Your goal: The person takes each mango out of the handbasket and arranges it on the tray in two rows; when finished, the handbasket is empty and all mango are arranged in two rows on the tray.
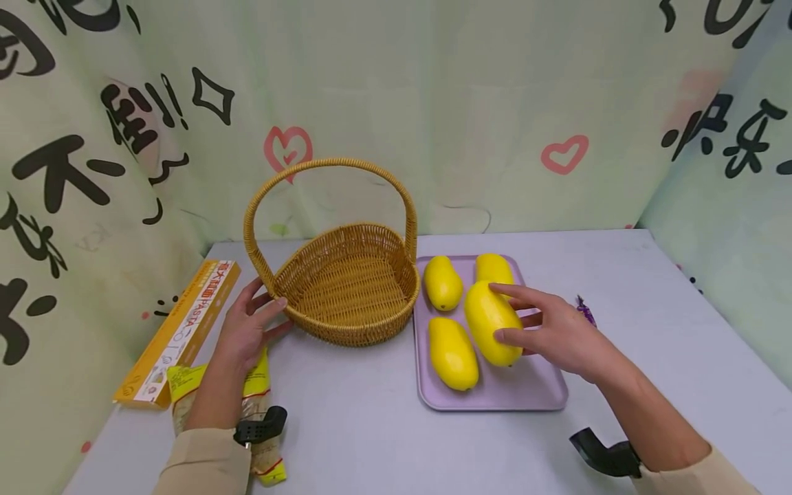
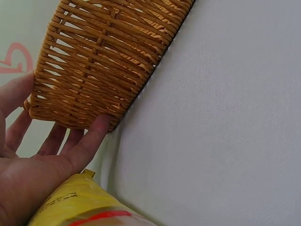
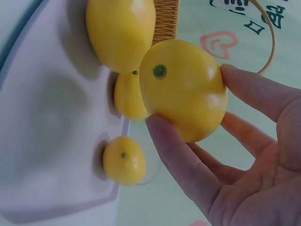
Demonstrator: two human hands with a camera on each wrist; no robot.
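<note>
My right hand point(image 1: 557, 332) holds a yellow oblong fruit point(image 1: 491, 323) between thumb and fingertips, above a lilac tray point(image 1: 520, 392). The right wrist view shows the held fruit point(image 3: 183, 92) end-on, with a green spot on its tip. Three similar yellow fruits lie on the tray: one near point(image 1: 454, 354), one far left point(image 1: 443, 283), one far right point(image 1: 493, 268), partly covered by the held one. My left hand point(image 1: 244, 330) grips the left end of a wicker basket point(image 1: 346, 282), fingers spread against its woven side point(image 2: 99, 70). Nothing lies inside the basket.
Left of the basket lies an orange pasta box point(image 1: 179, 330). A yellow packet point(image 1: 269, 454) sits under my left forearm. A small purple object point(image 1: 584, 311) is partly hidden behind my right hand. A printed curtain point(image 1: 482, 124) surrounds the white table point(image 1: 346, 426).
</note>
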